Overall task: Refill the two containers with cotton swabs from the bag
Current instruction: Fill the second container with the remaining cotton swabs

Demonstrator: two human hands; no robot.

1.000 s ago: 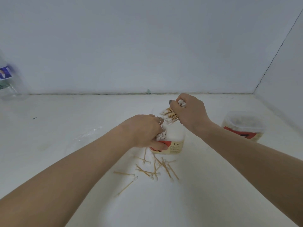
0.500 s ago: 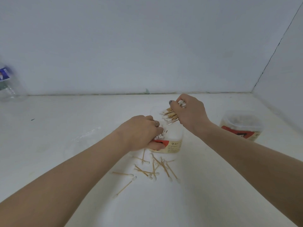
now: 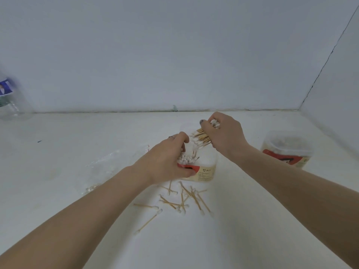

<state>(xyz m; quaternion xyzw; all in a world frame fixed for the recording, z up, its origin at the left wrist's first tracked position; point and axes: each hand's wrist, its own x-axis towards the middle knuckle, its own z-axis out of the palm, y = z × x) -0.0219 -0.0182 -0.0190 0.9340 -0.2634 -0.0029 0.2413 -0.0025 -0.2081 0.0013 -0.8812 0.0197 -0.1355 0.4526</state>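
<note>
Left hand has lifted slightly over the container.

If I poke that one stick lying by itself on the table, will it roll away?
The lone swab probably rolls a little: its stick looks thin and round. The fluffy tips might slow it. It looks very light, so a poke likely skids it across the smooth table.

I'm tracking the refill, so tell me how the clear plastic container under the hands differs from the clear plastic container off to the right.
The clear red-labelled container under the hands is open, while the clear red-labelled container at the right appears lidded. The left hand grips the near one as the right hand feeds a bundle of wooden-stick cotton swabs into it; the right one stands untouched.
</note>
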